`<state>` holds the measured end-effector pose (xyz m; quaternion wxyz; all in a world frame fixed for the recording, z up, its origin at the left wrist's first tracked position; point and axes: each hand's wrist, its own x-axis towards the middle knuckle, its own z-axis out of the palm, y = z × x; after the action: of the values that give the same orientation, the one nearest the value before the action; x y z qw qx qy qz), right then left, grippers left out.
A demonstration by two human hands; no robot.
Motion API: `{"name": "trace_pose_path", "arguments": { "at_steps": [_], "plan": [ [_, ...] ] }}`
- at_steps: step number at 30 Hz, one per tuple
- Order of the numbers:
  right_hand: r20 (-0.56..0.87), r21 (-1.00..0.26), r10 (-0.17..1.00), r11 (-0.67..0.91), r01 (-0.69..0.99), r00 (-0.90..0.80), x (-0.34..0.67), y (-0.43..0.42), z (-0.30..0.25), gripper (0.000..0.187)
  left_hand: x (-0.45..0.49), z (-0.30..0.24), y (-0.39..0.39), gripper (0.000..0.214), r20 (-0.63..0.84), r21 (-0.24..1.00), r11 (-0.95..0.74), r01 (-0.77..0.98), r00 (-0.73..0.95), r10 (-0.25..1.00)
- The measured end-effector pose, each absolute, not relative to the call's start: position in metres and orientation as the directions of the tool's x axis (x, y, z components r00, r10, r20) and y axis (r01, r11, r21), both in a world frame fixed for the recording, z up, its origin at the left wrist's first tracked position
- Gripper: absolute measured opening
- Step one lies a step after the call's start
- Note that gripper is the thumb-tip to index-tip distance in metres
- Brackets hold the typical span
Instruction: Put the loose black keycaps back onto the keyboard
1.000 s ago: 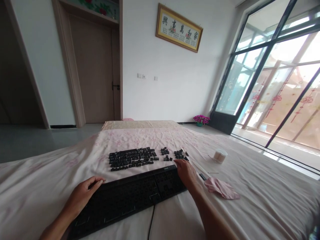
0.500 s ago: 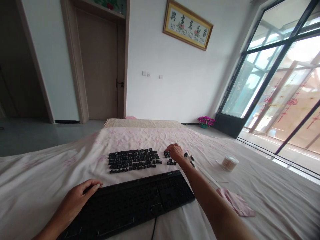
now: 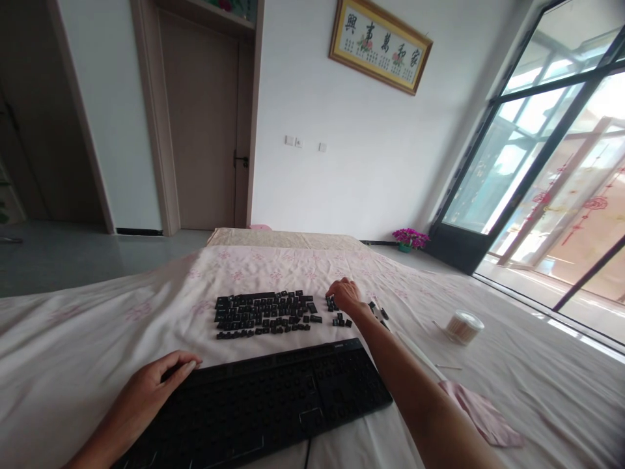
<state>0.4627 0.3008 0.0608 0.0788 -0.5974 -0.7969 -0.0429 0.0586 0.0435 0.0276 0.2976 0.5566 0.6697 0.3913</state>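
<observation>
A black keyboard [image 3: 273, 397] with its keycaps off lies on the bedsheet in front of me. My left hand [image 3: 163, 381] grips its upper left edge, thumb and forefinger close together. Beyond the keyboard, loose black keycaps [image 3: 263, 312] are laid out in rows. Farther right, my right hand [image 3: 346, 294] reaches down to a small group of keycaps [image 3: 332, 304], its fingers bent and drawn together. Whatever is between those fingertips is hidden. A few more keycaps [image 3: 342, 321] sit just below this hand.
To the right stand a clear round tub of cotton swabs [image 3: 463, 327] and a crumpled pink cloth [image 3: 481, 413]. A loose swab [image 3: 448, 367] lies between them. The keyboard's cable [image 3: 307, 453] runs toward me. The patterned bedsheet [image 3: 88, 339] is wrinkled.
The view has shifted slightly, so the room and bed things sit a little differently in it. My right hand stays by the small keycap group; my left hand keeps its place on the keyboard.
</observation>
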Motion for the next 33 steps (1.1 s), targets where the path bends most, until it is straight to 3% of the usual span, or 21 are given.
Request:
{"name": "trace_pose_path", "arguments": {
  "at_steps": [17, 23, 28, 33],
  "plan": [
    [0.049, 0.15, 0.943, 0.318, 0.936, -0.328, 0.442, 0.313, 0.075, 0.015, 0.053, 0.017, 0.047, 0.036, 0.002, 0.851, 0.097, 0.515, -0.187, 0.982],
    [0.042, 0.194, 0.927, 0.358, 0.914, -0.372, 0.438, 0.314, 0.079, 0.036, 0.051, 0.015, 0.049, 0.037, -0.016, 0.846, 0.106, 0.523, -0.173, 0.985],
    [0.096, 0.113, 0.917, 0.376, 0.92, -0.387, 0.432, 0.303, 0.083, 0.013, 0.053, 0.019, 0.046, 0.038, 0.001, 0.842, 0.089, 0.532, -0.166, 0.986],
    [0.203, -0.1, 0.91, 0.387, 0.917, -0.362, 0.433, 0.267, 0.084, 0.024, 0.052, 0.021, 0.044, 0.039, -0.005, 0.813, 0.099, 0.574, -0.164, 0.986]
  ]
}}
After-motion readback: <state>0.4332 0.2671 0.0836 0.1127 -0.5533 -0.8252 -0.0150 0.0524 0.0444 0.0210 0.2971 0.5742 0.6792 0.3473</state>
